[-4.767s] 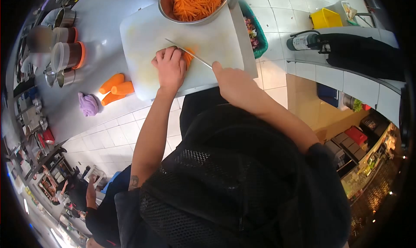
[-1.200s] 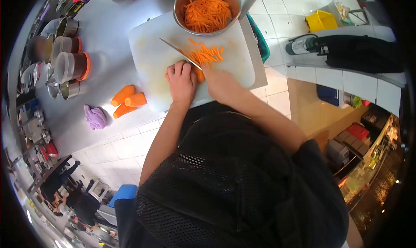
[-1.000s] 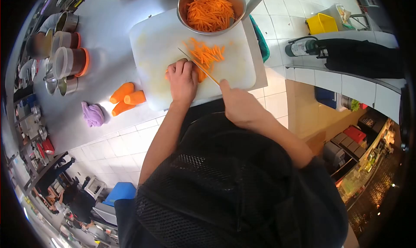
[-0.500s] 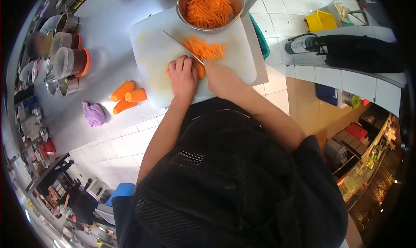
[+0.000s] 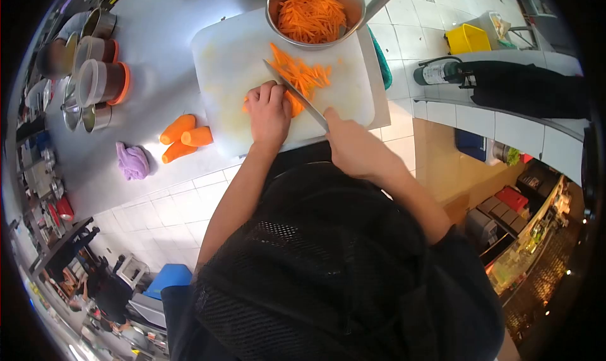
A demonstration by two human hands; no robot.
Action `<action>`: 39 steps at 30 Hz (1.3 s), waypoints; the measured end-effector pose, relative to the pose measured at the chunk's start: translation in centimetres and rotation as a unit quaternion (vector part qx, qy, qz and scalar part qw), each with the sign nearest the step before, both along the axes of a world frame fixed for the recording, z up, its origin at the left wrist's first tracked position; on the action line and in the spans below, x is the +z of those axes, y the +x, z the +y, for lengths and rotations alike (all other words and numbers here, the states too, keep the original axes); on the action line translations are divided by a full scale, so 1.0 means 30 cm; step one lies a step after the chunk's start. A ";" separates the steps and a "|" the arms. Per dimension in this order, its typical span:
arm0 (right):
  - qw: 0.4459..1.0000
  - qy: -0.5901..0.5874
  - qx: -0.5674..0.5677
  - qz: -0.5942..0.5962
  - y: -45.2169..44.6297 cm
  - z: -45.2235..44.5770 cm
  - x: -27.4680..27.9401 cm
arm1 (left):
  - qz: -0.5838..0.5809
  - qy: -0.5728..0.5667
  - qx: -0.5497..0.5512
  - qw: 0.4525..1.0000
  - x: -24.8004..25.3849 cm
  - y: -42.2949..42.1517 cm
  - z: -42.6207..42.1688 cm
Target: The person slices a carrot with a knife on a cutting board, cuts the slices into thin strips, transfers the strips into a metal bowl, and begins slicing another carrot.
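On the white cutting board (image 5: 221, 58), my left hand (image 5: 271, 112) presses down with curled fingers on a carrot (image 5: 295, 106), which the hand partly covers. My right hand (image 5: 353, 143) grips the handle of a kitchen knife (image 5: 303, 99); its blade lies along the carrot's cut side, close to my left fingertips. A pile of carrot strips (image 5: 303, 71) rests just beyond the blade. At the board's far edge stands a metal saucepan (image 5: 273, 17) holding many more carrot strips (image 5: 309, 17). Left of the board, three peeled carrots (image 5: 183, 130) lie together.
A purple cloth (image 5: 132, 161) lies on the steel counter (image 5: 158, 64). Lidded plastic tubs (image 5: 101, 83) and metal pots (image 5: 98, 117) stand along the counter's left side. The saucepan's handle (image 5: 384, 1) sticks out to the right. Other people (image 5: 110, 291) are in the background, lower left.
My right hand has drawn the knife back toward my body and to the right. My left hand stays on the carrot. The strip pile is spread slightly differently.
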State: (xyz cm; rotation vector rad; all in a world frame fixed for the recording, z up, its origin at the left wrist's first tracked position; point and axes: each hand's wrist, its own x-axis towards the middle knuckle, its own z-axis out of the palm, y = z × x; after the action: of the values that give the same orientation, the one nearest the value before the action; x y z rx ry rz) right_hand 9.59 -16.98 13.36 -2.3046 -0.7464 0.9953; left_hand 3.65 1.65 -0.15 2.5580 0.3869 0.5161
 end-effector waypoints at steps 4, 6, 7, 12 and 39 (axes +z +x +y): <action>0.985 0.097 -0.025 -0.141 -0.027 0.092 -0.301 | 0.028 0.031 -0.012 0.999 -0.003 -0.006 0.001; 0.989 0.096 -0.035 -0.105 0.009 0.131 -0.301 | 0.024 0.039 -0.022 0.999 -0.010 0.002 0.008; 0.988 0.097 -0.043 -0.113 0.021 0.135 -0.294 | 0.027 0.036 -0.016 0.999 -0.009 0.007 0.007; 0.982 0.139 -0.016 -0.124 0.004 0.050 -0.273 | -0.004 0.027 -0.028 0.999 0.014 0.001 0.022; 0.987 0.046 0.015 -0.151 0.007 -0.037 -0.152 | 0.006 0.041 -0.155 0.987 0.049 -0.049 0.106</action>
State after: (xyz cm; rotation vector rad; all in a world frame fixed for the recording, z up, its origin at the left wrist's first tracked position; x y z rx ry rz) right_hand 9.81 -18.09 8.79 -2.3964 -0.9282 0.6144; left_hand 2.19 4.82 1.31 2.6349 -0.0312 0.4068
